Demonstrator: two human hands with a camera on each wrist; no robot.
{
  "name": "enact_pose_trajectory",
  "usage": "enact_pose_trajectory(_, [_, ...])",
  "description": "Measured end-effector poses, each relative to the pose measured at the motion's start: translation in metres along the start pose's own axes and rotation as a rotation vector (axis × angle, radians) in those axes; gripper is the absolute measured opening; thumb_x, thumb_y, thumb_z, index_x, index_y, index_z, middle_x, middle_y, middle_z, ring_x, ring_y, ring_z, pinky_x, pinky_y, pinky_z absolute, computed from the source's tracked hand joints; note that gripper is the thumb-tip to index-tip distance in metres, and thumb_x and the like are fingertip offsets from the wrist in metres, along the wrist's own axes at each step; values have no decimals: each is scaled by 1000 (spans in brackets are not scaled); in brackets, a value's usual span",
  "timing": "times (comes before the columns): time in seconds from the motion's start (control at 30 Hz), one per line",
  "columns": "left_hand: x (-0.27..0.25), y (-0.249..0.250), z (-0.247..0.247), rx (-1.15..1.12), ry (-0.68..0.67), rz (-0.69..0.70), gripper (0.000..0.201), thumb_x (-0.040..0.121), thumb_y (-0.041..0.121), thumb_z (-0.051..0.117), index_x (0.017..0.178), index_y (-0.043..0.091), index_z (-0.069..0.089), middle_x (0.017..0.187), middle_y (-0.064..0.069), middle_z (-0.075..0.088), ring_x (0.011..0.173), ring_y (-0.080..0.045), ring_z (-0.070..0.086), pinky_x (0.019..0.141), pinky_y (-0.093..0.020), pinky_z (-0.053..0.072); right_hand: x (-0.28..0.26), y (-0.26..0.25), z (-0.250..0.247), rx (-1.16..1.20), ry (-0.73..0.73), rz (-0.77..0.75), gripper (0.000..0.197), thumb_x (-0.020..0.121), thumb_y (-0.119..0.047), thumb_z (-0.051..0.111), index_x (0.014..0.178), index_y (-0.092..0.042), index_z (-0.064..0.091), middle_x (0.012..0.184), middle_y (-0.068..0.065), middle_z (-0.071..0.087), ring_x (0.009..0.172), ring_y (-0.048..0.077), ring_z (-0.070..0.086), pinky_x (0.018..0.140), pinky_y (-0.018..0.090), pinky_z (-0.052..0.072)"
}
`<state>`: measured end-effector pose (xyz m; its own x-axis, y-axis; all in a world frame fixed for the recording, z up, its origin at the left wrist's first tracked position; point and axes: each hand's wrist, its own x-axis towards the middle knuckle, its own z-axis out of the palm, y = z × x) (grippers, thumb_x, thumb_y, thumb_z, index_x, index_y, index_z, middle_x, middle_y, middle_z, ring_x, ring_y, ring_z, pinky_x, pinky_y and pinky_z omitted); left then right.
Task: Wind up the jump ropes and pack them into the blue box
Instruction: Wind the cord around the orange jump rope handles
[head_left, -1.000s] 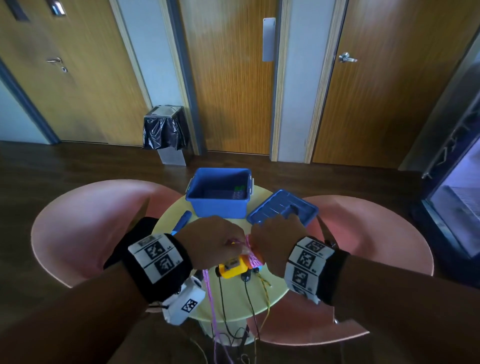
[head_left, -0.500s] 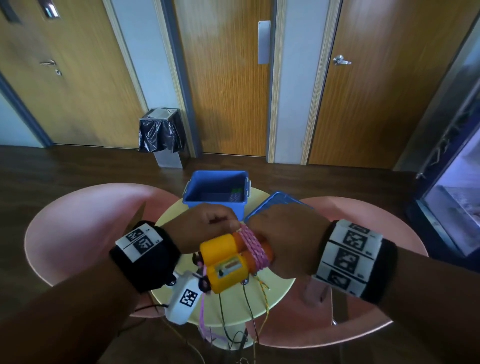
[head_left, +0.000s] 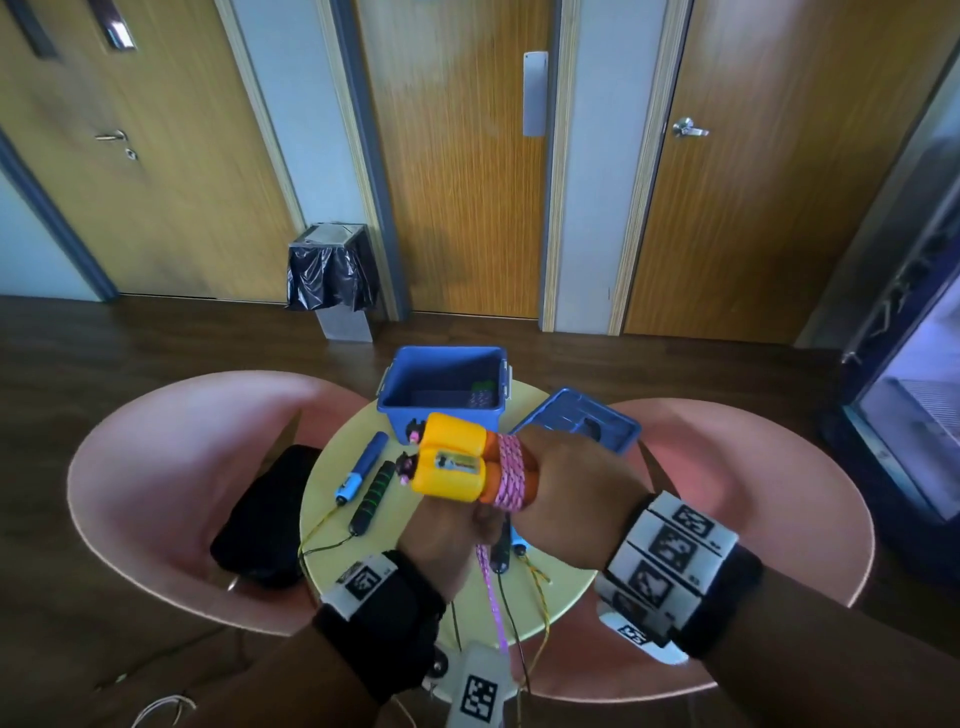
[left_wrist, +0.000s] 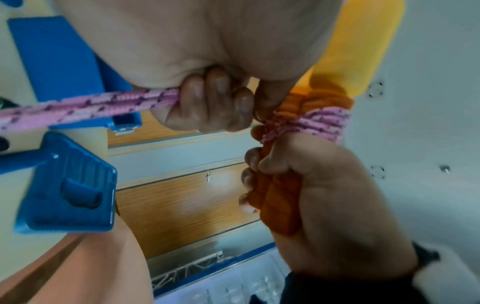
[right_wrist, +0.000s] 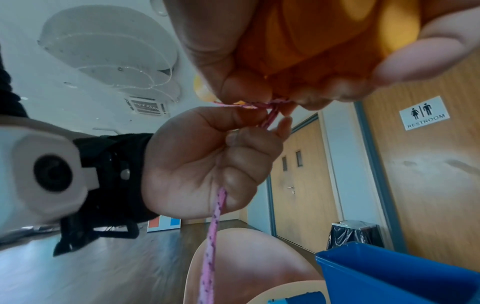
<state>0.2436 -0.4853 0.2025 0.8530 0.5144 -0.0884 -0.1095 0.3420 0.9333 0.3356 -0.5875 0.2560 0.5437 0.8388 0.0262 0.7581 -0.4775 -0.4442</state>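
Note:
My right hand (head_left: 576, 499) grips the orange ends of a pair of yellow jump rope handles (head_left: 449, 465), held side by side above the table. A pink rope (head_left: 511, 473) is wound round them in several turns. My left hand (head_left: 447, 535) sits just below and grips the loose pink rope (left_wrist: 91, 107) in a fist close to the winding (left_wrist: 319, 121). The rope's tail (right_wrist: 213, 236) hangs down past the table edge. The blue box (head_left: 441, 389) stands open at the table's far side, with something small inside.
The blue lid (head_left: 576, 421) lies right of the box. A blue-handled rope (head_left: 363, 467) and a black-and-green handle (head_left: 371, 496) lie on the round yellow table (head_left: 332, 519). Pink chairs (head_left: 171, 467) flank it; a black bag (head_left: 265, 519) lies on the left one.
Both hands have lifted the handles off the table. The left hand has gone from beside the handles to below them, taking the pink rope round.

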Motion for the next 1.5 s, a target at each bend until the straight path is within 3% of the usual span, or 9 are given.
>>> enact_pose_trajectory(0.13, [5, -2, 5, 141, 67, 71, 50, 97, -2, 45, 56, 23, 60, 48, 13, 49, 43, 0, 45, 47, -16, 40, 6, -3, 4, 45, 24, 75, 40, 69, -47, 50, 103, -27, 53, 91, -4, 64, 85, 21, 63, 77, 40, 56])
enact_pose_trajectory(0.27, [-6, -10, 5, 398, 28, 121, 33, 105, 6, 37, 76, 17, 49, 54, 8, 48, 43, 1, 41, 47, -13, 34, 19, 0, 2, 26, 55, 136, 39, 71, -52, 47, 101, -27, 51, 87, -4, 61, 81, 22, 63, 73, 39, 55])
enact_pose_trajectory(0.4, [-16, -15, 3, 470, -29, 94, 30, 104, 3, 34, 77, -1, 46, 59, -19, 43, 46, -14, 39, 50, -19, 35, 26, 10, 1, -160, 86, 140, 34, 82, -50, 50, 100, -21, 47, 85, -1, 57, 80, 23, 62, 71, 38, 55])
enact_pose_trajectory(0.7, [-23, -7, -4, 890, -198, 23, 31, 100, 23, 41, 71, 27, 50, 53, 10, 45, 48, -6, 37, 52, -26, 29, 28, 9, 5, -513, 43, 168, 32, 95, -26, 52, 122, -10, 44, 113, 7, 57, 101, 27, 59, 68, 38, 44])
enact_pose_trajectory(0.83, [-24, 13, -4, 1209, -323, 124, 31, 99, 27, 48, 68, 25, 48, 59, 4, 47, 52, -6, 40, 53, -28, 29, 23, 8, 13, -572, -58, 164, 31, 97, -23, 42, 125, -10, 46, 121, 10, 57, 111, 30, 56, 84, 43, 48])
enact_pose_trajectory(1.03, [-3, 50, -26, 1646, -395, 293, 15, 90, 45, 56, 86, 34, 66, 69, 9, 58, 74, -10, 57, 79, -34, 49, 4, 0, 21, -673, -229, -23, 26, 94, -17, 45, 118, -11, 53, 116, 8, 60, 111, 31, 56, 79, 40, 40])
enact_pose_trajectory(1.17, [10, 53, -34, 1596, -516, 292, 28, 84, 60, 50, 61, 44, 48, 66, 10, 50, 68, -7, 51, 73, -42, 49, -5, -4, 13, -761, -267, -141, 28, 86, -20, 59, 113, -13, 52, 108, 6, 59, 102, 29, 57, 71, 36, 39])
enact_pose_trajectory(1.33, [15, 43, -38, 1304, -610, 257, 41, 85, 59, 47, 84, 23, 66, 103, 5, 59, 98, -8, 58, 91, -39, 47, -11, 2, -5, -679, -256, -232, 37, 83, -24, 67, 115, -17, 51, 107, 4, 57, 100, 25, 57, 75, 35, 43])
enact_pose_trajectory(1.5, [7, 31, -35, 1118, -520, 181, 48, 81, 61, 49, 80, 16, 63, 68, -3, 59, 64, -15, 56, 64, -30, 44, -15, 11, -15, -635, -308, -149, 31, 76, -29, 71, 101, -20, 55, 97, 1, 59, 91, 21, 57, 80, 36, 53])
